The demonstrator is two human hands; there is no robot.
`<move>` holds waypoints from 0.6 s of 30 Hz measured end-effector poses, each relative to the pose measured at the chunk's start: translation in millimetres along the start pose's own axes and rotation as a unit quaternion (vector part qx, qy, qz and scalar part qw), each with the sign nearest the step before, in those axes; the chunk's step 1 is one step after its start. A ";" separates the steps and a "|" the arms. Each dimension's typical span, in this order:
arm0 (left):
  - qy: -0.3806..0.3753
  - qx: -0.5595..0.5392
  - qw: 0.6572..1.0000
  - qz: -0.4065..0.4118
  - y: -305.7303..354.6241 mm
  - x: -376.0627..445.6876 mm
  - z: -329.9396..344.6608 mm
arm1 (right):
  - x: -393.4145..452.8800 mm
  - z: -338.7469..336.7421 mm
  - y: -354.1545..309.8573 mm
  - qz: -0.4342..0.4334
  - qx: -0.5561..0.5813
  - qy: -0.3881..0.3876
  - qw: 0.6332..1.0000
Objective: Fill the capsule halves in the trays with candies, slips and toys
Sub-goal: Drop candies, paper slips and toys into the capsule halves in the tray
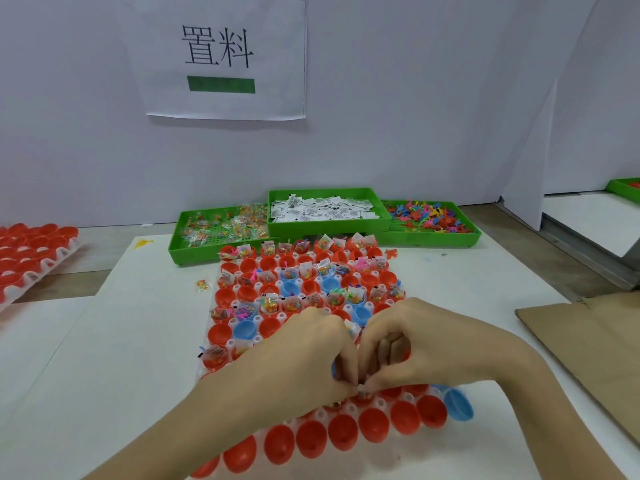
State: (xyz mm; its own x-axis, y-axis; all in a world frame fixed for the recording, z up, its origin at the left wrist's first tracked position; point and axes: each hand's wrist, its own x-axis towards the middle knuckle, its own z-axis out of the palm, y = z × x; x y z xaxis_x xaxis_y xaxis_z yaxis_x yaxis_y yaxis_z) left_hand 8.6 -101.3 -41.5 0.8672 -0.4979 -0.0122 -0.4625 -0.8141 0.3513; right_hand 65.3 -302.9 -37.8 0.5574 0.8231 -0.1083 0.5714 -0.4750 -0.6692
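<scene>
A white tray (258,320) of red and blue capsule halves lies in front of me. Far rows hold candy bags, slips and toys; the near row of red halves (343,433) looks empty. My left hand (304,355) and my right hand (422,344) meet over the tray's middle, fingertips pinched together on a small candy bag and slip (363,388) just above a red half. Three green bins stand behind: candy bags (221,225), paper slips (322,209), coloured toys (429,216).
A second tray of red halves (31,251) sits at the far left. A loose blue half (459,405) lies at the tray's right edge. A stray candy bag (202,285) lies left of the tray. Brown cardboard (588,341) covers the right side.
</scene>
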 end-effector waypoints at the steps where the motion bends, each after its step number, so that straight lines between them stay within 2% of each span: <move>1: 0.006 -0.018 1.000 0.013 -1.9 -0.2 -0.5 | -0.4 -1.9 1.0 0.001 0.012 0.004 1.000; 6: 0.005 -0.044 0.998 0.042 -9.9 -0.8 -5.5 | 0.4 -9.2 6.3 0.008 0.056 0.060 0.997; 11: 0.060 -0.082 0.995 -0.004 -25.0 -5.9 -27.1 | 4.9 -9.7 7.7 0.004 0.061 0.166 0.984; 13: 0.104 -0.098 0.989 -0.040 -45.2 1.1 -38.8 | 7.8 -8.2 9.2 -0.001 0.077 0.204 0.976; 15: 0.169 -0.061 0.979 -0.096 -77.4 14.4 -48.9 | 11.3 -5.6 11.4 -0.002 0.076 0.235 0.969; 18: 0.261 -0.019 0.943 -0.205 -140.4 34.3 -58.1 | 15.5 -2.3 14.3 -0.007 0.059 0.271 0.961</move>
State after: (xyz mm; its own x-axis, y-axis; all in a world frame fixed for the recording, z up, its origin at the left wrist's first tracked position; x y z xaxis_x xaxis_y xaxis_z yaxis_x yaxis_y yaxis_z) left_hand 114.0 13.3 -36.8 0.9493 0.0790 0.3042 -0.0701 -0.8903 0.4500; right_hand 83.4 -297.6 -47.4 0.8006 0.5308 0.2780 0.5260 -0.4003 -0.7504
